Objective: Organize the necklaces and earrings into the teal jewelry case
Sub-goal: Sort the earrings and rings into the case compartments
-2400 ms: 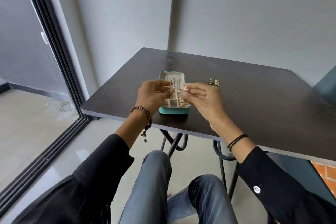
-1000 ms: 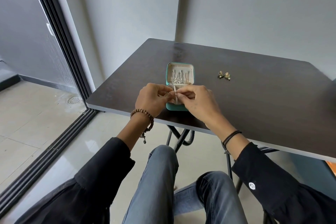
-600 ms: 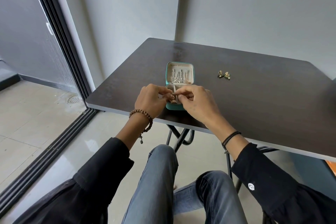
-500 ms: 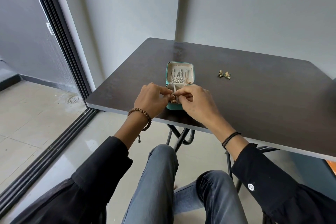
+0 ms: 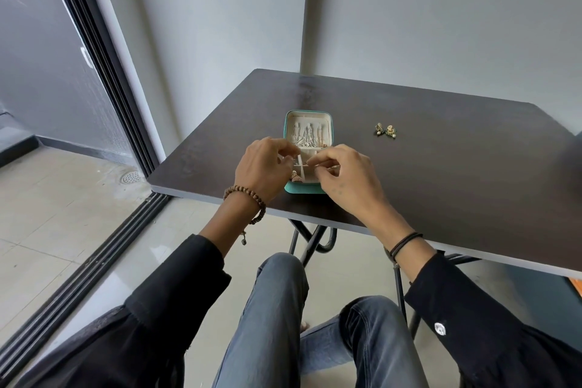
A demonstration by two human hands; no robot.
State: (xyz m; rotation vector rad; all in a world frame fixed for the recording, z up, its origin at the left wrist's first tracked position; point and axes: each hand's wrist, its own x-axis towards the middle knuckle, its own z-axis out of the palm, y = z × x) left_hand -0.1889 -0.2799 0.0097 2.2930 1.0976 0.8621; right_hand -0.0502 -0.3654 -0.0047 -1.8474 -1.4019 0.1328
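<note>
Hovering over the near compartments of the open case (image 5: 300, 190), left hand (image 5: 263, 168) and right hand (image 5: 345, 178) curl fingertips close, probably to seat the earring (image 5: 296, 178) lying there, though whether either pinches anything is unclear; necklaces (image 5: 307, 137) hang in its far half, a loose pair (image 5: 385, 130) waits on the table (image 5: 441, 186).

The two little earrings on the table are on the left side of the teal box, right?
No. The head view shows the two little earrings lying on the table to the right of the teal box, not the left.
</note>
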